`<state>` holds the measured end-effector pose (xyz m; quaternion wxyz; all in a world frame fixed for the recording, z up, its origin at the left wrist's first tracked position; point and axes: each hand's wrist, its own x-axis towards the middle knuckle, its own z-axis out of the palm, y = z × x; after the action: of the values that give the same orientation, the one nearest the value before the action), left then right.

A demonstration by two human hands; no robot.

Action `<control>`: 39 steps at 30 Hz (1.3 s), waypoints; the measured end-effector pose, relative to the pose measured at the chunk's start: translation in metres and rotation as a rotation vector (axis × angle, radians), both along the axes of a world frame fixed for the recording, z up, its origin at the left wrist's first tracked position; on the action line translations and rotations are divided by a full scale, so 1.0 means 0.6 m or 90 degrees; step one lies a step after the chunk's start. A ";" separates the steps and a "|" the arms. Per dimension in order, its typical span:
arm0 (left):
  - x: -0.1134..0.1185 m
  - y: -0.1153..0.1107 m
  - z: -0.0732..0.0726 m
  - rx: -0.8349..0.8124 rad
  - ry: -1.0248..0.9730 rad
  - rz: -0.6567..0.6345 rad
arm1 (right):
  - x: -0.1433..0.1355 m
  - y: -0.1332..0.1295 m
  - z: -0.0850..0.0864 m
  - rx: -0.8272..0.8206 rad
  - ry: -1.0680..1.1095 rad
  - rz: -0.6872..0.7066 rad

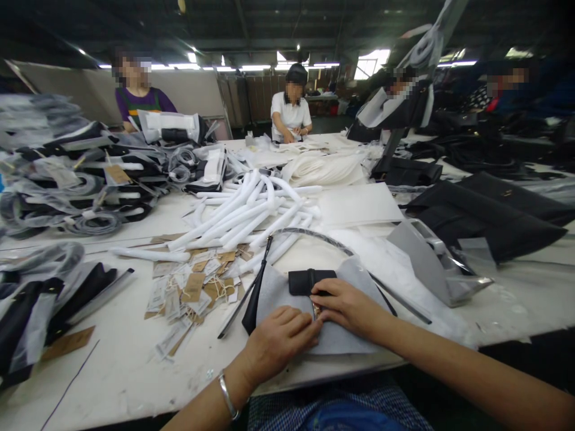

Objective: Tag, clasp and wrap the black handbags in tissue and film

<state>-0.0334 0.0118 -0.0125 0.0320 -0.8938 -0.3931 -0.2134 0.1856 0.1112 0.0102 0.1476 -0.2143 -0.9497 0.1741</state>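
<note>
A black handbag [252,314] lies in front of me, its front mostly covered by a pale grey wrapping sheet [275,292]. Its black flap tab [309,280] shows above the sheet, and a wrapped handle [314,231] arches behind. My right hand [353,306] is closed at a small gold-coloured clasp [317,310] below the tab, index finger and thumb on either side of it. From the left, my left hand [283,336] rests on the sheet, fingers bent together and tips beside the clasp. Its thumb and anything in its grip are hidden.
White foam tubes [251,209] lie beyond the bag, with paper tags [193,287] to its left. Wrapped bags [76,173] are piled left; black bags [485,221] lie right. A grey metal holder [424,257] stands nearby. A co-worker [291,114] works across the table.
</note>
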 end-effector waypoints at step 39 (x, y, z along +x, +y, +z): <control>-0.004 0.010 -0.014 -0.102 -0.085 -0.002 | -0.092 0.089 0.060 0.203 -0.382 0.534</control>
<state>-0.0357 0.0180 -0.0210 -0.0662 -0.8778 -0.4091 -0.2403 0.1303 0.1644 0.0463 -0.1818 0.1678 -0.9689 0.0026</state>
